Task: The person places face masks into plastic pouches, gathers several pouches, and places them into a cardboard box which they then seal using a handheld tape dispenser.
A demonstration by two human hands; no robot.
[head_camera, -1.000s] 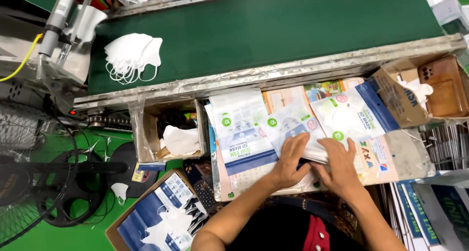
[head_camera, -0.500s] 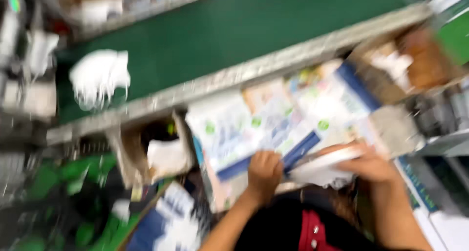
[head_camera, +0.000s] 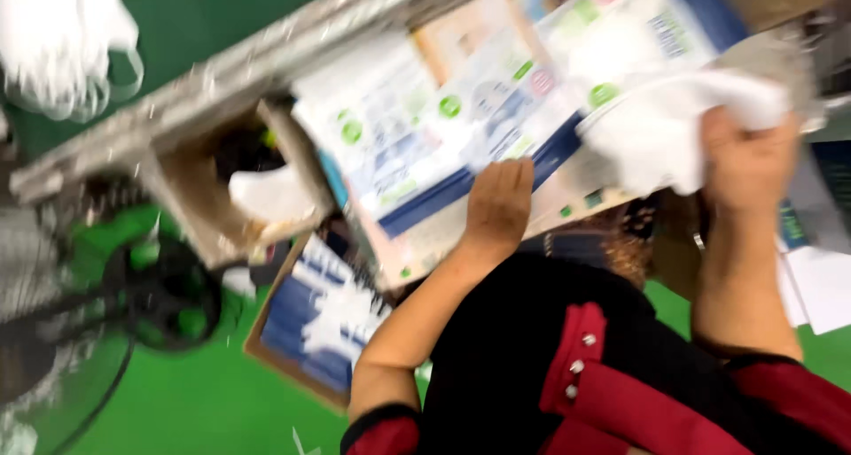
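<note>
The picture is blurred by motion. My left hand (head_camera: 499,205) rests flat, fingers together, on a pile of printed white-and-blue packaging bags (head_camera: 417,132) spread along the bench. My right hand (head_camera: 746,158) is raised at the right and grips a bundle of white masks in a pouch (head_camera: 660,127), lifted off the pile. My black and red sleeves fill the lower right.
A green conveyor belt (head_camera: 239,12) runs along the top with a heap of white masks (head_camera: 62,38) at its left. A cardboard box (head_camera: 235,185) with white material stands left of the bags. A lower box (head_camera: 315,318) holds blue packs. A fan (head_camera: 53,331) sits bottom left.
My right hand has lifted the white bundle up and to the right off the pile. My left hand stays pressed on the bags. The camera has swung closer and tilted.
</note>
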